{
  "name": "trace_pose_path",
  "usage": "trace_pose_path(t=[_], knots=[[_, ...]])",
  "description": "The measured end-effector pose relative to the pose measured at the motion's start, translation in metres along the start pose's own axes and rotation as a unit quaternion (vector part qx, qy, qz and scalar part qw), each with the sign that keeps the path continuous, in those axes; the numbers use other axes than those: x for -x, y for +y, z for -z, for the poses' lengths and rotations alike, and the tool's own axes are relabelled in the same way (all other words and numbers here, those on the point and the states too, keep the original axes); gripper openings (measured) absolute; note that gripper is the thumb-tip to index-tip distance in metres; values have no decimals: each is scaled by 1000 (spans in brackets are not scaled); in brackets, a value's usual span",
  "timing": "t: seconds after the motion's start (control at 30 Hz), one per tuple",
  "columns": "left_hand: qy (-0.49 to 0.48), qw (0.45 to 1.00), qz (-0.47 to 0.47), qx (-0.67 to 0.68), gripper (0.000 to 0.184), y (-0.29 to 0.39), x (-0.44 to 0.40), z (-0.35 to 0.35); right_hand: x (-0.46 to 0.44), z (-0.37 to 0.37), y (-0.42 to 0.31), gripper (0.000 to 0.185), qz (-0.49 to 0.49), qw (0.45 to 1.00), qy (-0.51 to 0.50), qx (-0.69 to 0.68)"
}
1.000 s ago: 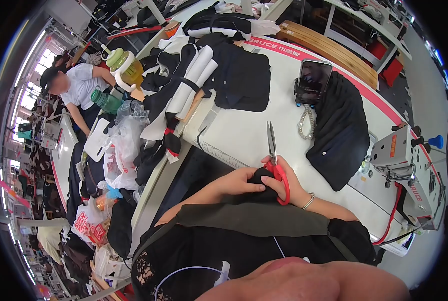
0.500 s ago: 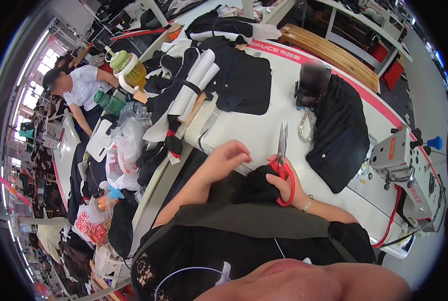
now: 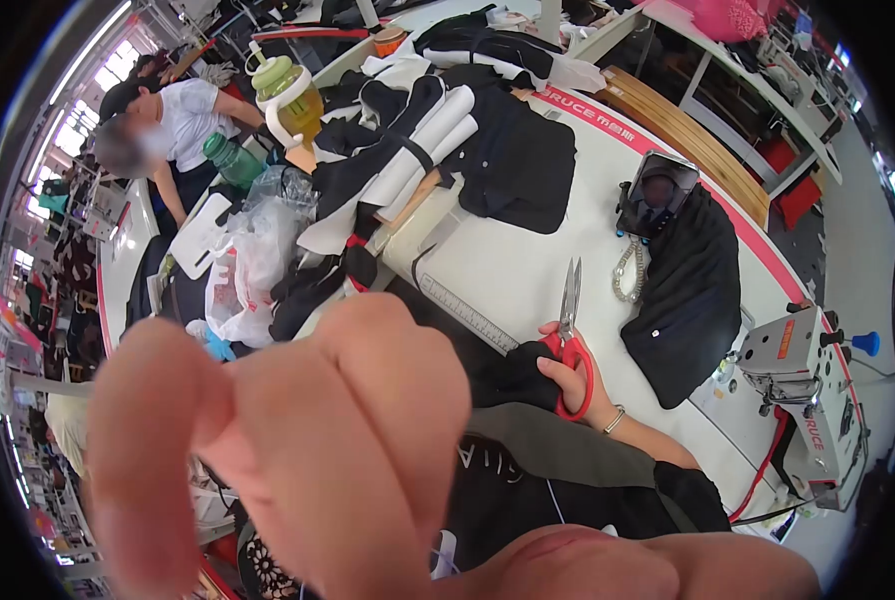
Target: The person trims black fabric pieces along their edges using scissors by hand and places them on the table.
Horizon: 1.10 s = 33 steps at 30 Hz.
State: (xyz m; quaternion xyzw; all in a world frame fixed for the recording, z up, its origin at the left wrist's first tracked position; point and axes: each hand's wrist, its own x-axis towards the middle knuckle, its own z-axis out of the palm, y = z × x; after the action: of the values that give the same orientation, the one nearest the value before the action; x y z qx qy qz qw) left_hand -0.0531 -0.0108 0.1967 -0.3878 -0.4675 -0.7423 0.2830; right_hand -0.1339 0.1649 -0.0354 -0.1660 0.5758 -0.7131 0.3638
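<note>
Far left: a co-worker in a white shirt (image 3: 192, 112). Foreground: left hand (image 3: 312, 430), raised close to the camera, fingers bent; whether it grasps anything cannot be told. Centre: measuring scale (image 3: 467, 315) along the edge of the white table (image 3: 517, 262); black cloth (image 3: 515, 382) bunched against the right hand (image 3: 573, 383), which grips red-handled scissors (image 3: 569, 318), blades pointing away from the wearer. Right: smartphone (image 3: 664, 188) near folded black fabric (image 3: 685, 300); sewing machine (image 3: 795, 355) beyond.
</note>
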Motion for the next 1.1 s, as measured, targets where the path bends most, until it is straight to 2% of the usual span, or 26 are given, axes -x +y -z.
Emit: trace_pose_path(t=[0.43, 0.6, 0.63, 0.8, 0.93, 1.0, 1.1], knots=[[103, 991, -10, 88, 46, -4, 0, -40, -1, 6, 9, 38, -7, 1000, -11, -11], [-8, 989, 142, 43, 26, 13, -1, -13, 0, 4, 7, 38, -11, 1000, -13, -24], [-7, 989, 142, 44, 26, 13, 0, -9, 0, 4, 7, 38, -11, 1000, -14, -23], [-65, 995, -3, 69, 33, 6, 12, 7, 0, 4, 4, 38, -10, 1000, -17, -6], [-43, 993, 26, 108, 30, 9, 14, 7, 0, 4, 7, 37, -13, 1000, -18, -19], [-14, 994, -12, 109, 30, 4, 17, 10, 0, 4, 8, 37, -10, 999, -18, -26], [-22, 994, -19, 109, 31, -1, 15, 12, 0, 4, 7, 37, -9, 1000, -16, -11]])
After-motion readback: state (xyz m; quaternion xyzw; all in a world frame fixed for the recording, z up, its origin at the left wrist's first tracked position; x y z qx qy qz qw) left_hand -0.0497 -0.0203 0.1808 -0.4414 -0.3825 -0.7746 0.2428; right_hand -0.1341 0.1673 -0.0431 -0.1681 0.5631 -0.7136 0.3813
